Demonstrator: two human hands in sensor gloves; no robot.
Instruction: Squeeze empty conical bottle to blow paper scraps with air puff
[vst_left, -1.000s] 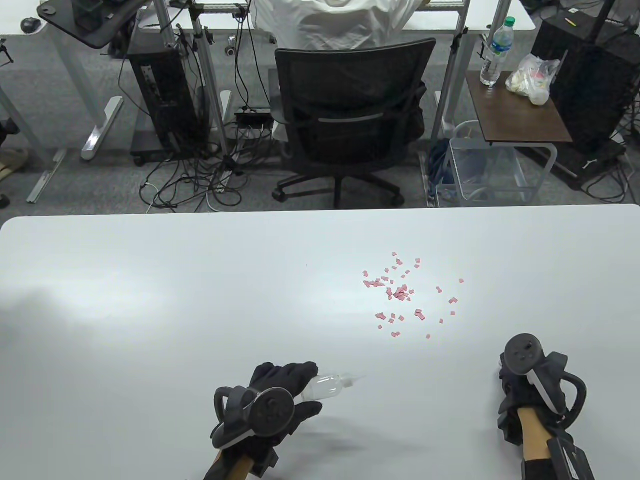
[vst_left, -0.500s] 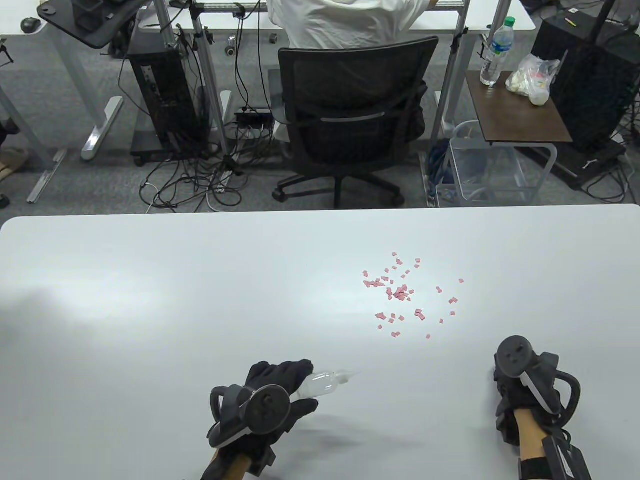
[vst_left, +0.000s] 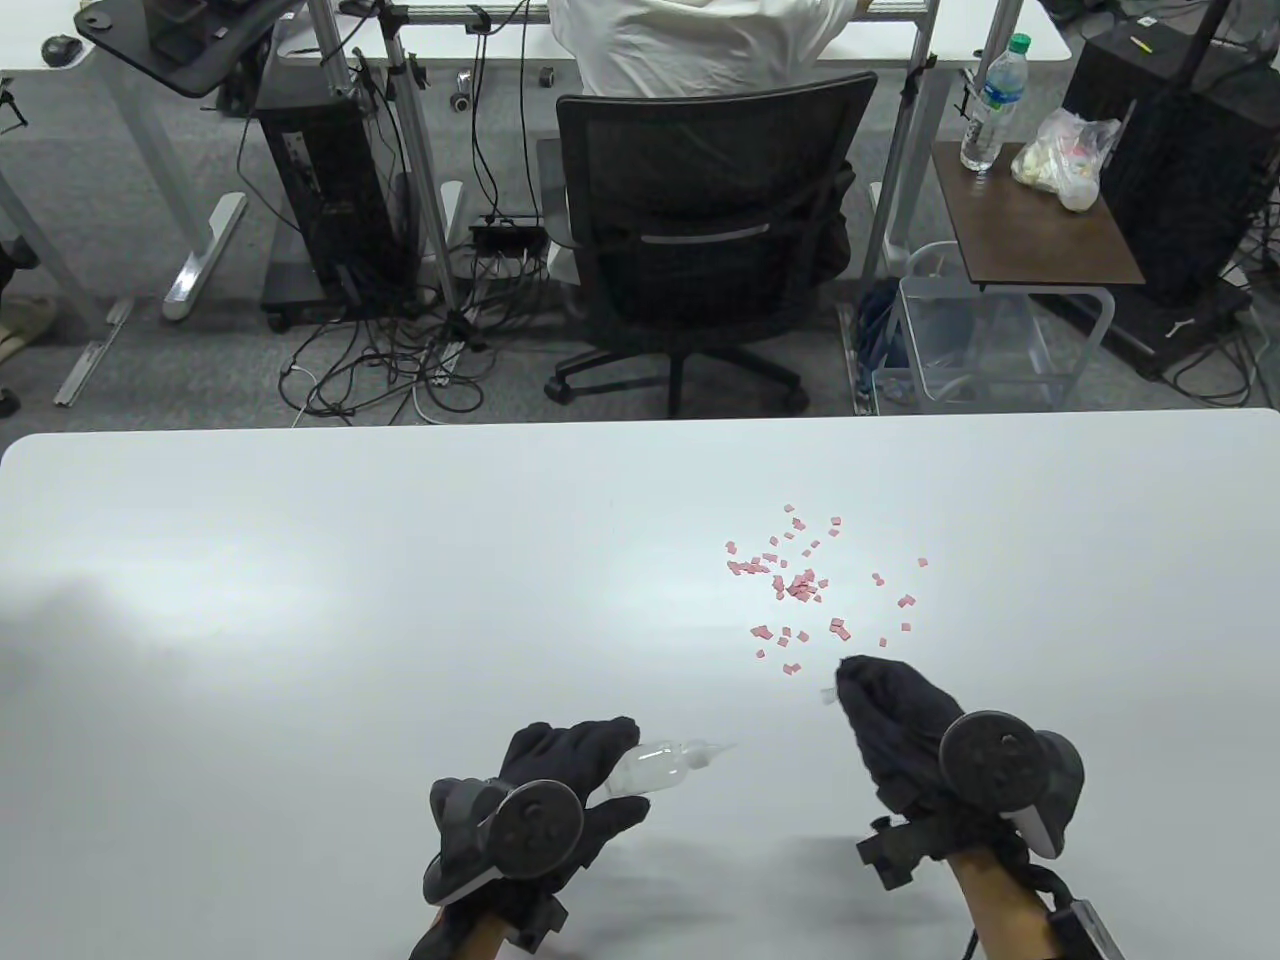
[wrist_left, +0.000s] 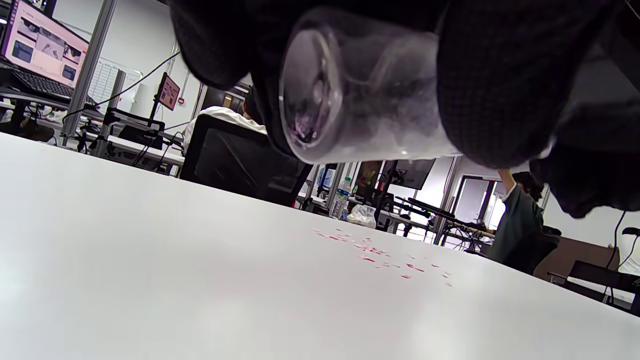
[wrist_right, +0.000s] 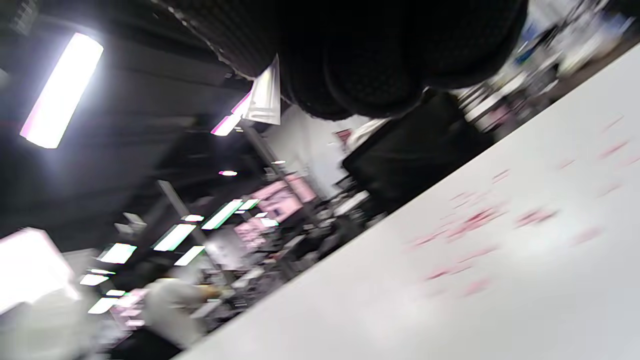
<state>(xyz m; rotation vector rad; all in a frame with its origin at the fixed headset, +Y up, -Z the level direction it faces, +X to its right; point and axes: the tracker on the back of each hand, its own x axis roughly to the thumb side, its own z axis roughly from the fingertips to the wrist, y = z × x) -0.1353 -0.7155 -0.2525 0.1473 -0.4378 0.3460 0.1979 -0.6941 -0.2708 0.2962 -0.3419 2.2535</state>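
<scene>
My left hand (vst_left: 622, 775) grips a clear, empty conical bottle (vst_left: 655, 768) near the table's front edge, its thin nozzle pointing right. In the left wrist view the bottle's round base (wrist_left: 320, 85) faces the camera between my gloved fingers (wrist_left: 500, 80). Pink paper scraps (vst_left: 795, 585) lie scattered right of the table's centre and also show in the left wrist view (wrist_left: 370, 250) and the right wrist view (wrist_right: 475, 220). My right hand (vst_left: 850, 685) hovers just in front of the scraps, fingers bunched, pinching a small white piece (vst_left: 827, 693) that sticks out in the right wrist view (wrist_right: 265, 97).
The white table (vst_left: 300, 600) spans the view. Beyond its far edge stand a black office chair (vst_left: 700, 220) with a seated person, cables on the floor and a small brown side table (vst_left: 1040, 230).
My right hand has moved from the front right corner up and left to the near edge of the scraps. My left hand and the bottle have barely shifted.
</scene>
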